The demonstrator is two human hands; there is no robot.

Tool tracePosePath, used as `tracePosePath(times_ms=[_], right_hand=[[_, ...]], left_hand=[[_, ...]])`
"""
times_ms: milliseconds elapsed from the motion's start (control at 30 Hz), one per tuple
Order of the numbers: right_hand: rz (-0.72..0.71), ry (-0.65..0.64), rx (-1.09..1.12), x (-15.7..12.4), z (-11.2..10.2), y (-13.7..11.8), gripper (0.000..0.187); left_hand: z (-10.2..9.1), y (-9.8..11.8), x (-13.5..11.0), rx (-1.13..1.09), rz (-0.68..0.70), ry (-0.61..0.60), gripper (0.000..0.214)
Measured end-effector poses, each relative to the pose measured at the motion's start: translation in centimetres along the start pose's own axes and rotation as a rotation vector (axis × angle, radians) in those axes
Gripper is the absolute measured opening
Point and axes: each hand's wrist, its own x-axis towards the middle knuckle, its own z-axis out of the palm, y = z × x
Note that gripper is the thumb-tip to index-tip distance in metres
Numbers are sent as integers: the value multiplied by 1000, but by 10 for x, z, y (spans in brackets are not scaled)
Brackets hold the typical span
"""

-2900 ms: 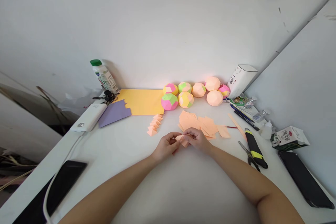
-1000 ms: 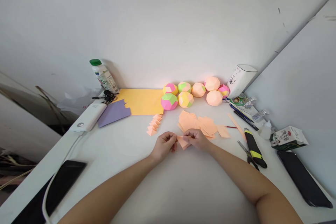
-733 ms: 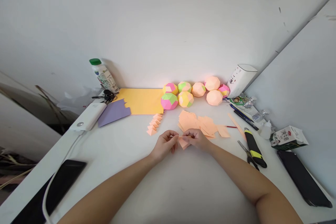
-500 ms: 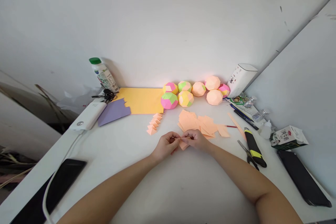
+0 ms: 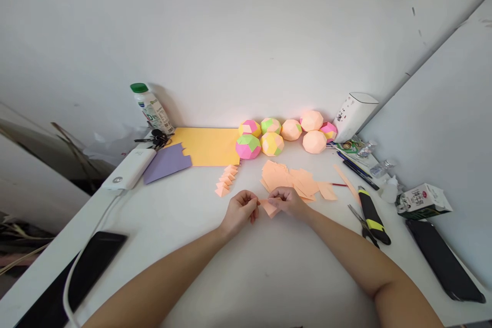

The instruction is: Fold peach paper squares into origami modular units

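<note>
1. Your right hand [image 5: 290, 203] is closed in a pinch, thumb and fingers gripping a small peach-coloured folded paper piece [image 5: 269, 209] at its right side.
2. That piece sits between your two hands, in front of you near the middle of the white, smooth surface [image 5: 246, 271]; a pointed corner hangs down toward you. Whether it touches the surface you cannot tell from this angle.
3. Your left hand [image 5: 240, 211] is half curled, with thumb and index fingertip drawn together, right at the paper's left corner. Whether those fingertips grip the corner or are just beside it is too small to tell.
4. Just beyond your right hand lies a loose, overlapping pile of flat peach-coloured paper pieces [image 5: 275, 175].
5. Beyond your left hand, a short slanting row of folded peach-coloured paper points [image 5: 225, 183] rests on the surface.
6. Farther back, near the wall, stands a cluster of faceted paper balls [image 5: 272, 144] in peach, yellow, pink and green.
7. To the right, well apart from your hands, black-handled metal scissors [image 5: 363, 224] lie beside a black and yellow utility knife [image 5: 371, 211].
</note>
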Motion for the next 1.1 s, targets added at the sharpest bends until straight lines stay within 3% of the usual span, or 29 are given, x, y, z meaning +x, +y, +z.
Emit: tracePosePath(times_ms=[200,500,733,1100], right_hand=[[-16,-11,-42,-1,2,-1,20],[-63,-1,-134,-4,9,-8,5],[-35,-2,-36,-2,7,-4,3],[-23,63,243,1,0,2,10]], left_hand=[[0,2,-1,131,3,-138,22],[1,-3,0,209,30,-150,17],[1,0,-2,144,-4,-98,9],[-4,-7,5,-113,-29,-12,14]])
